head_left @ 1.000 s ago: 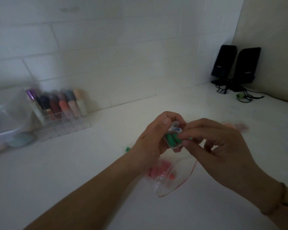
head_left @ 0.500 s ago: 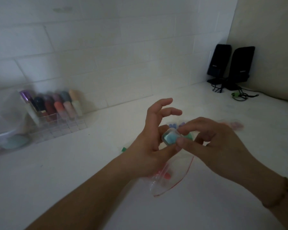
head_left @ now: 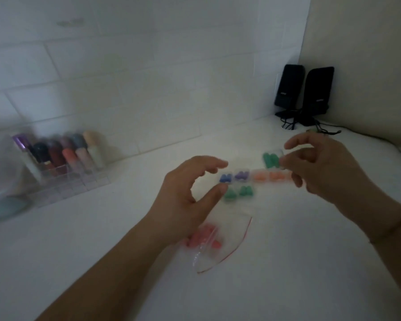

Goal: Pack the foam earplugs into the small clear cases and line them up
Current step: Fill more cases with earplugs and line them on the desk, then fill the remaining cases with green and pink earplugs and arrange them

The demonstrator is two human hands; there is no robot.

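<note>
Your right hand (head_left: 322,167) pinches a small clear case of green foam earplugs (head_left: 271,160) above the white desk (head_left: 287,262), presumably to extend the row of filled clear cases (head_left: 255,176); your left hand (head_left: 190,195) hovers loosely curled, holding nothing, beside that row.

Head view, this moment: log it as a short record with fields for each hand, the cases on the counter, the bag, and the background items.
right hand: pinches a clear case of green earplugs above the far row
left hand: fingers loosely curled, holds nothing, just left of the rows
far row on counter: blue case, purple case, two orange cases, side by side
near row: two green cases
zip bag: clear, red-edged, pink earplugs inside
background: two black speakers, clear organizer of blurred bottles
</note>
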